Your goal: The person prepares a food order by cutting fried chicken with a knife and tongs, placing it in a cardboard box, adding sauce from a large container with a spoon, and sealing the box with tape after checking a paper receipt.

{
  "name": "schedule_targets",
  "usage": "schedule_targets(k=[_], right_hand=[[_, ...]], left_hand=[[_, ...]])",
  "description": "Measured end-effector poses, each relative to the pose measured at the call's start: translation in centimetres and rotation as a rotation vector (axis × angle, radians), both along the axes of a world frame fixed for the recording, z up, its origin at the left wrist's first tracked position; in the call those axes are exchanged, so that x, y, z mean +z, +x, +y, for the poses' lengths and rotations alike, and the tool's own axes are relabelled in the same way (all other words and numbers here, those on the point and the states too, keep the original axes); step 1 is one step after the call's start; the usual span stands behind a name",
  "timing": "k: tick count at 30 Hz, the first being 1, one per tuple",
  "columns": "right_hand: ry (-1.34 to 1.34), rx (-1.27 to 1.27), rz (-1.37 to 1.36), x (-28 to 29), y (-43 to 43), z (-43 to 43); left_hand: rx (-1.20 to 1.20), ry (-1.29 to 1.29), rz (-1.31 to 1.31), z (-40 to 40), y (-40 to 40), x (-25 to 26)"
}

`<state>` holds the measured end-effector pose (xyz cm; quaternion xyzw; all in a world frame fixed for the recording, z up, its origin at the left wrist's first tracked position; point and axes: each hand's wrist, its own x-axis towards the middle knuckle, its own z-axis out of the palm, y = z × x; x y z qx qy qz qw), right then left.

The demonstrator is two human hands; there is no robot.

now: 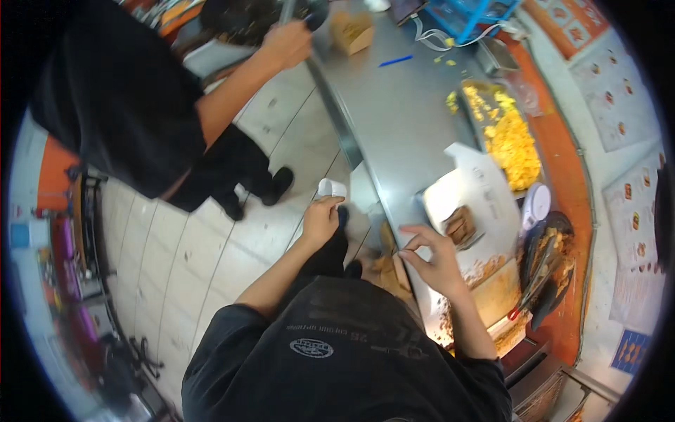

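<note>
My left hand (pixel 320 222) holds a small white cup (pixel 332 188) over the tiled floor, beside the steel counter (pixel 390 121). Over the counter's near edge is my right hand (pixel 433 258), its thumb and index finger curved towards each other; nothing can be made out between them. Just beyond its fingers, a piece of brown food (pixel 460 226) lies in an open white box (pixel 448 198) on the counter. Behind the box, a metal tray holds a heap of yellow food (pixel 510 145) that looks like scrambled egg.
A co-worker's arm (pixel 237 95) reaches to a dark pan (pixel 240 21) at the upper left. On the counter are a cardboard box (pixel 352 32), a blue pen (pixel 395 60), a white round-headed device (pixel 537 202), a blue rack (pixel 474 16) and tongs (pixel 538 279). Printed sheets hang on the wall.
</note>
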<state>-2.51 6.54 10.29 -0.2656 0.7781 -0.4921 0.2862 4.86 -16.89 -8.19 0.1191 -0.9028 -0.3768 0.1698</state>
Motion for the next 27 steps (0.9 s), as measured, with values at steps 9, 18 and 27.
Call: schedule_targets(k=[9,18,27], right_hand=[[0.154,0.006,-0.147,-9.7,14.8,-2.4],[0.13,-0.08,-1.094,-22.0,27.8,-13.2],[-0.212,0.332,0.244,-21.0,41.4,-24.8]], left_hand=[[0.241,0.063,-0.278,0.3,17.8,-2.3],[0.338,0.502,0.031,-2.3,25.3,-3.2],[0.639,1.964,0.259,-9.1,38.6,-4.5]])
